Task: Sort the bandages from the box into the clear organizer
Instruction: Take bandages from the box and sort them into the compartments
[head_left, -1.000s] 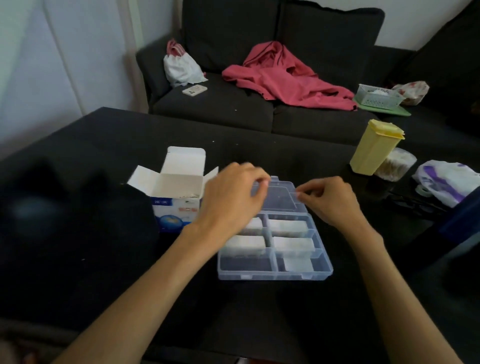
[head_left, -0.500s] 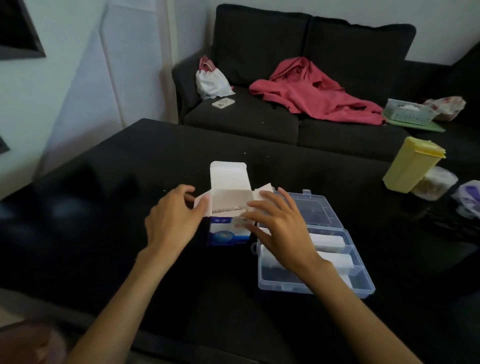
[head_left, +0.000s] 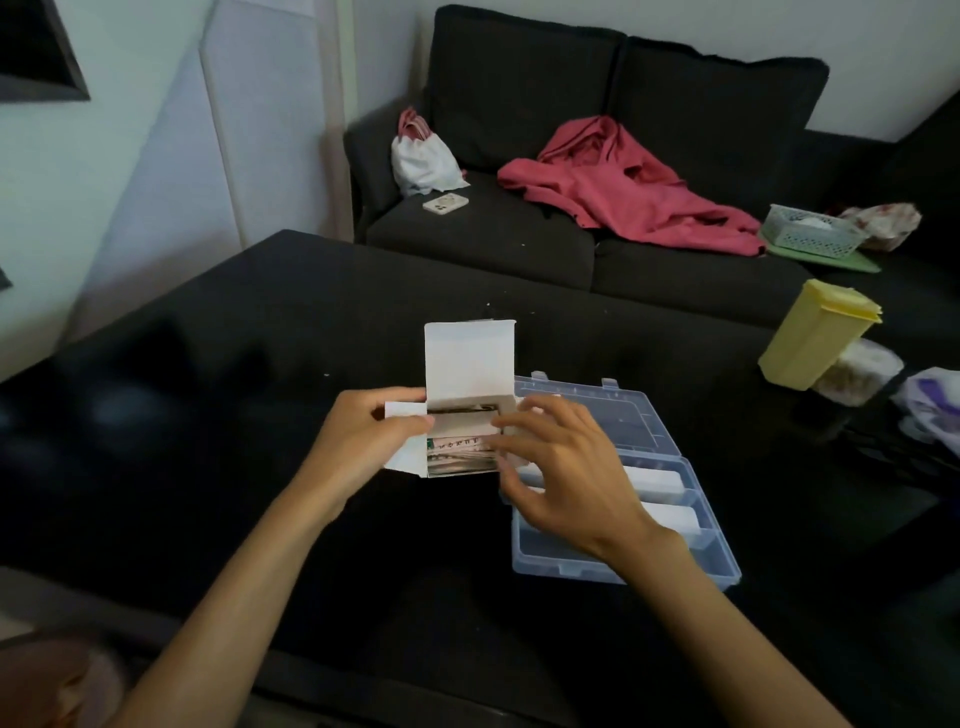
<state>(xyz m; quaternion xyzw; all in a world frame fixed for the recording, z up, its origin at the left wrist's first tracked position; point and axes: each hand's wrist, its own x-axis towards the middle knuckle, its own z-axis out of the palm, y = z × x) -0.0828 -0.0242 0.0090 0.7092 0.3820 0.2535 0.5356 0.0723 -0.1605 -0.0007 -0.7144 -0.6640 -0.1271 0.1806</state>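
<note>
A white cardboard box (head_left: 470, 358) with its lid flap standing up sits on the black table (head_left: 249, 332), its opening tipped toward me. A stack of bandages (head_left: 460, 457) shows inside it. My left hand (head_left: 363, 441) grips the box's left side, thumb on the side flap. My right hand (head_left: 566, 483) reaches in from the right, fingers spread and nearly straight, fingertips at the stack's right edge. The clear organizer (head_left: 722, 561) lies open right of the box, partly under my right hand. White bandage packs (head_left: 660, 480) fill some of its compartments.
A yellow lidded container (head_left: 815, 332), a clear jar (head_left: 857, 371) and a plastic bag (head_left: 935, 405) stand at the table's right. Behind is a dark sofa with a red garment (head_left: 623, 187), a white bag (head_left: 423, 156), a phone (head_left: 445, 203) and a basket (head_left: 810, 231).
Both hands left the organizer and went to the box. My left hand took hold of it and tipped its opening toward me; my right hand came to the bandages.
</note>
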